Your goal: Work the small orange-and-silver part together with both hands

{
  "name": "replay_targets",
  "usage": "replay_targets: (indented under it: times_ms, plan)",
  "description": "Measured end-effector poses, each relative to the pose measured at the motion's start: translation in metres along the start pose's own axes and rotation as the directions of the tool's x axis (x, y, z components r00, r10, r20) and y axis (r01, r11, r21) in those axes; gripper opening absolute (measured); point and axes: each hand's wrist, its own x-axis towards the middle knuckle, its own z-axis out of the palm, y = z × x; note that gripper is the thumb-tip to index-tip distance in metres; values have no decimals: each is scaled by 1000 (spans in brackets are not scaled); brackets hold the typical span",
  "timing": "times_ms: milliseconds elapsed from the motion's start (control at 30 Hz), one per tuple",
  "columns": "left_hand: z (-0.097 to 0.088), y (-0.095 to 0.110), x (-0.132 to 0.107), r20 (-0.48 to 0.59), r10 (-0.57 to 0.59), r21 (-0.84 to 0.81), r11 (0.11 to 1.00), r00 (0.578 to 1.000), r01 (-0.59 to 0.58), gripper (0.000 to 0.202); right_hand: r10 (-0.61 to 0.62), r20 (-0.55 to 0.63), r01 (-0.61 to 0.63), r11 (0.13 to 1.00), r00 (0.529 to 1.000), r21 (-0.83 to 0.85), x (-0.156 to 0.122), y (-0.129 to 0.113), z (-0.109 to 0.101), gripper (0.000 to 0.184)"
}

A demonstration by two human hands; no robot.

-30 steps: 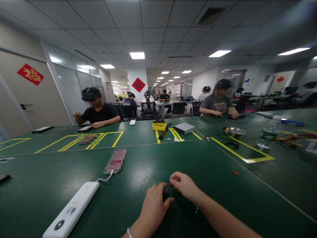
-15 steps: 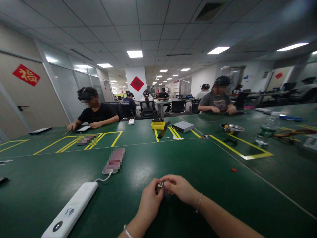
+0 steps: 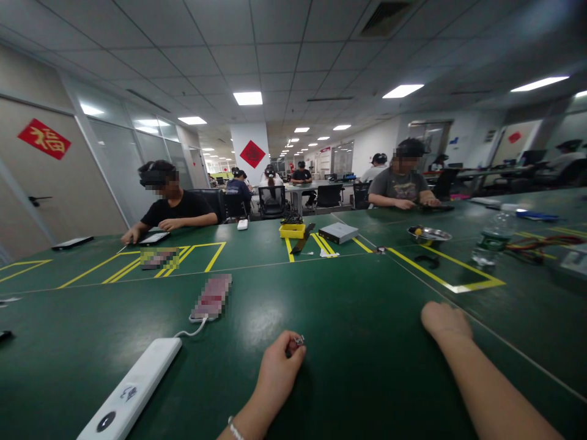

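Silvery, a small part (image 3: 299,340) sits pinched in the left hand (image 3: 279,363), well leftward of the right hand (image 3: 447,321) (whose grip I cannot tell).

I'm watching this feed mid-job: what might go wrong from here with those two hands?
1. The left hand holds a small shiny piece at its fingertips, so it might slip out onto the table.
2. The right hand hides its own fingertips from this view, so a fumble there might go unnoticed.
3. A cable joins the phone and the white device; a leftward sweep could snag it.
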Motion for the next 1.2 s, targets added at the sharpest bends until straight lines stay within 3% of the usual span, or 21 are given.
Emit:
replay_targets:
  times_ms: [133,233,333,400,467,567,633,733,800,1033,1200]
  plan:
    - [-2,4,-1,-2,-16,16,1000,1000,16,11,38,22,-37,999,999,-19,-6,-9,-8,32]
    - [-3,5,-2,6,-20,13,1000,1000,19,12,-6,17,6,1000,1000,24,-11,-22,-16,32]
    - [-3,6,-2,26,-9,1,1000,1000,9,14,-130,28,125,983,991,134,-25,-53,-17,28]
    - [-2,5,-2,36,-2,-1,1000,999,2,15,-220,94,179,927,971,330,-42,-83,-12,24]
    - [-1,4,-2,44,10,-15,1000,999,-9,15,-328,174,175,799,928,575,-66,-117,-5,20]
    - [0,3,-2,69,31,-68,997,997,-26,16,-478,237,40,499,846,866,-105,-160,6,11]
    - [0,2,-2,85,41,-88,996,996,-33,15,-547,269,-127,284,793,950,-127,-176,10,12]
    - [1,2,-2,93,53,-66,997,994,-47,14,-635,338,-332,133,695,934,-147,-184,11,19]
    - [1,2,-2,96,56,-45,998,994,-52,13,-668,363,-392,114,649,913,-152,-184,10,21]
    - [-2,3,-4,124,46,-77,996,991,-36,14,-697,332,-398,73,636,915,-151,-183,12,22]
    - [-2,2,-3,133,8,-88,996,991,3,10,-664,313,-323,112,680,940,-149,-184,23,23]
